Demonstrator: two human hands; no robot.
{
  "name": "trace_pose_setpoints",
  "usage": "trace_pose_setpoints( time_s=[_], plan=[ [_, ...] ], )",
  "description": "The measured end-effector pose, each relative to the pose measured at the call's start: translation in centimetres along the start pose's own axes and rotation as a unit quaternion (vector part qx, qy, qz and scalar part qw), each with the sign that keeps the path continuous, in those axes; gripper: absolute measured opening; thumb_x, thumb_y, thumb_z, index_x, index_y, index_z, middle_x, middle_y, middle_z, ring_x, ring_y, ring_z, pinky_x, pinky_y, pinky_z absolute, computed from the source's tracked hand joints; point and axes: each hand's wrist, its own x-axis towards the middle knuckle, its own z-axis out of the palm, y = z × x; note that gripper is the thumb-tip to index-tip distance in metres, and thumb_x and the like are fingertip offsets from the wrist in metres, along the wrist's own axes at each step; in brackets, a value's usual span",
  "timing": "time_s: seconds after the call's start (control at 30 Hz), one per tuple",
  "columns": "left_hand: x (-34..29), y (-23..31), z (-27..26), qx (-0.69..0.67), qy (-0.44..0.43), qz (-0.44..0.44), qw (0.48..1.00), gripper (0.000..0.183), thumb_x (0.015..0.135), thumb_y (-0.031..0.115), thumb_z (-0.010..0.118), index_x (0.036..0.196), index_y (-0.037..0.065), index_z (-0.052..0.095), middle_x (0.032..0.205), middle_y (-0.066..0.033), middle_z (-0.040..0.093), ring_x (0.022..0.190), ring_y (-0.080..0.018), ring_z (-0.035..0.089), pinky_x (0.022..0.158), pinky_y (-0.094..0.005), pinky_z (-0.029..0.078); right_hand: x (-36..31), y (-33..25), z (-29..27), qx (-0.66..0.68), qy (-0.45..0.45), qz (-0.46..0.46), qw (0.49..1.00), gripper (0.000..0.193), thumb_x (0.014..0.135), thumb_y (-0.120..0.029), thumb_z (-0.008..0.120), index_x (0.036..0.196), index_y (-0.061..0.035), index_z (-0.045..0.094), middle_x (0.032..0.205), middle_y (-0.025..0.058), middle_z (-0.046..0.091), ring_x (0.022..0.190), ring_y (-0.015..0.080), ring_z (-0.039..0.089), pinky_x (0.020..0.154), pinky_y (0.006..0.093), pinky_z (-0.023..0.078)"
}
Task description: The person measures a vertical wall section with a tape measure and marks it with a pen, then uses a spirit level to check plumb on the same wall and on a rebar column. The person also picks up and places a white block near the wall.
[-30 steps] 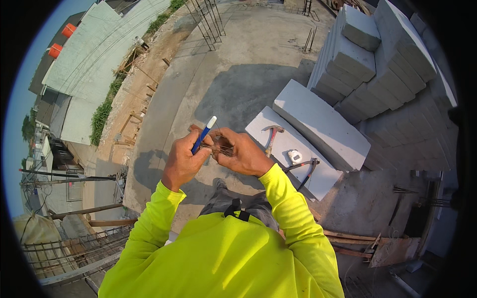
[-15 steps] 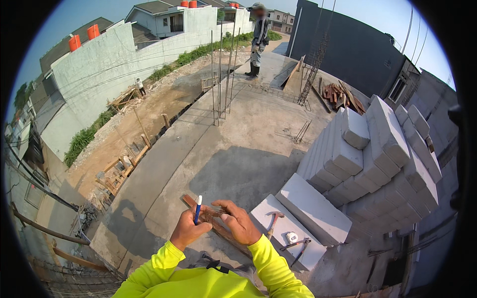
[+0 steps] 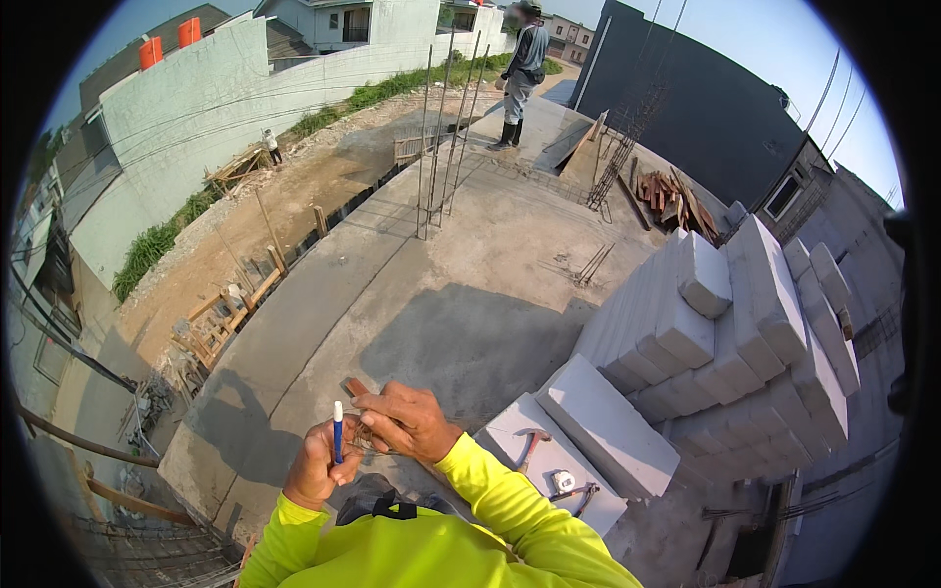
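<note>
We have our left hand (image 3: 312, 467) curled closed around a blue pen (image 3: 338, 438), which stands nearly upright with its white cap on top. Our right hand (image 3: 412, 421) reaches across from the right, fingers bent close together and pointing at the left one. Between the two hands, just right of the pen, sits a small tangle of thin wire (image 3: 363, 433); we cannot tell which fingers grip it, or whether the right hand is closed on it. Just beyond the right fingertips we see the end of a brown wood strip (image 3: 355, 387), the rest hidden behind our hands.

We wear yellow sleeves (image 3: 505, 495). To our right, a white block (image 3: 508, 427) lies on the concrete floor (image 3: 500, 211), carrying a hammer (image 3: 533, 449), a white tape measure (image 3: 563, 481) and black pincers (image 3: 591, 489). A second block (image 3: 608, 426) rests alongside, and behind it we have a tall stack (image 3: 706, 338) of the same kind. Farther off, another person (image 3: 526, 73) stands in dark boots, beyond some upright rods (image 3: 431, 147).
</note>
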Motion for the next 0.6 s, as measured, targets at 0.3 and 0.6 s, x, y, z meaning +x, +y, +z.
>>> trace_pose_setpoints(
  time_s=[0.3, 0.6],
  plan=[
    [5.9, 2.9, -4.7, -0.016, 0.043, -0.068, 0.997, 0.053, 0.083, 0.041, 0.084, 0.104, 0.0, 0.059, 0.088, -0.0054, 0.063, 0.049, -0.0036, 0.043, 0.042, -0.0196, 0.036, 5.4, 8.4, 1.7, 0.062, 0.002, -0.009, 0.998, 0.021, 0.097, -0.019, 0.067, 0.084, -0.0044, 0.061, 0.073, 0.0104, 0.053, 0.06, 0.0281, 0.055, 0.054, 0.0381, 0.043],
    [13.3, 9.7, -14.1, -0.01, -0.096, -0.092, 0.991, 0.051, 0.079, 0.027, 0.08, 0.113, -0.005, 0.059, 0.091, -0.0093, 0.065, 0.048, -0.0045, 0.046, 0.043, -0.0205, 0.036, 14.7, 10.8, 4.3, 0.02, 0.027, -0.039, 0.999, 0.009, 0.092, -0.013, 0.074, 0.093, -0.006, 0.069, 0.076, 0.0088, 0.061, 0.06, 0.0241, 0.06, 0.054, 0.0334, 0.046]
  ],
)
